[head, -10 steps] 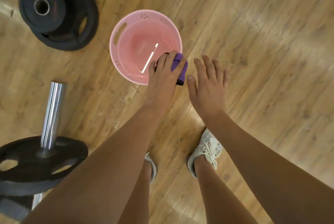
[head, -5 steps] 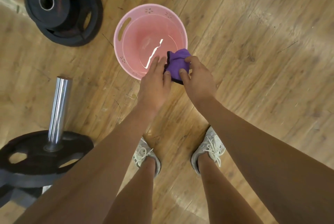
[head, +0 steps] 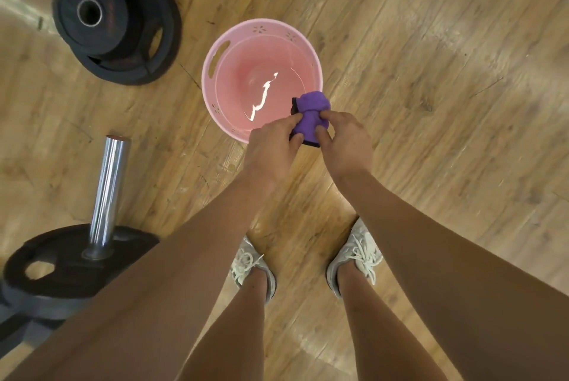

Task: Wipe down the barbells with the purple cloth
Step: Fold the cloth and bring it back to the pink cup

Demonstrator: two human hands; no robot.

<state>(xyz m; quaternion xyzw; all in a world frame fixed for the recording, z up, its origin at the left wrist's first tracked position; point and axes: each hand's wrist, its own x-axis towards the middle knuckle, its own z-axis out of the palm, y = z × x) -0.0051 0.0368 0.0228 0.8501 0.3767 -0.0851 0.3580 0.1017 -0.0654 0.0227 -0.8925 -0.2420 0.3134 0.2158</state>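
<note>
a: where is the purple cloth (head: 311, 117) right now?

b: bunched between both hands, over the near rim of the pink basin (head: 212, 72). the left hand (head: 272, 146) pinches its left side with thumb and fingers curled. the right hand (head: 348, 140) pinches the right side the same way. neither hand is spread.

a: and the barbell (head: 103, 217)?

b: only one end shows: the chrome sleeve (head: 112, 171) at the lower left, with a black plate (head: 61, 260) on it. it lies to the left of the hands, nearer the person than the basin is, and well apart from the cloth.

a: which way does it run?

b: its long axis runs roughly away from the person, leaning a little right at the far end. so a wipe would probably go along that line, not across it.

a: which hand is nearer?

b: the left, clearly. the right would have to reach across the body. by the look of the grip, the cloth is being wrung or folded first. whether it is wet can't be told.

a: anything close by?

b: a stack of black plates (head: 117, 20) sits on the floor beyond the sleeve's end, apart from it.
</note>
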